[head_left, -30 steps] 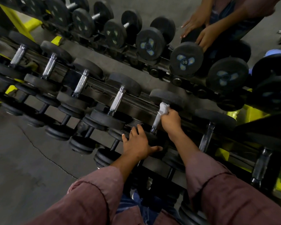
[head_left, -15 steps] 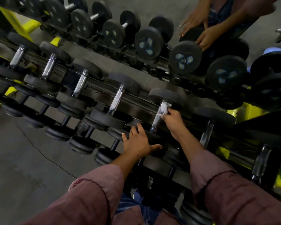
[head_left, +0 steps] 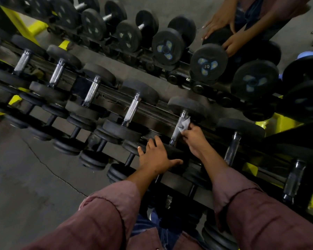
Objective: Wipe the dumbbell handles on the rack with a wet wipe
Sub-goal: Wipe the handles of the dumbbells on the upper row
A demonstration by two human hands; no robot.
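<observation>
A row of black dumbbells with chrome handles lies across the dark rack (head_left: 152,112). My right hand (head_left: 194,139) pinches a white wet wipe (head_left: 184,124) against the right side of one chrome handle (head_left: 177,130), near its upper half. My left hand (head_left: 157,156) rests flat, fingers spread, on the near black head (head_left: 175,154) of that same dumbbell. Further handles lie to the left (head_left: 131,111) and to the right (head_left: 232,150).
A second rack (head_left: 181,69) of larger round dumbbells runs behind. Another person's hands (head_left: 224,31) rest on a dumbbell there at the top right. Yellow frame parts (head_left: 278,121) show on the right. Cracked grey floor (head_left: 25,177) lies to the left.
My right hand has slid from over the handle to its right side, and more bare chrome shows. The wipe now sits beside the handle. My left hand has stayed put.
</observation>
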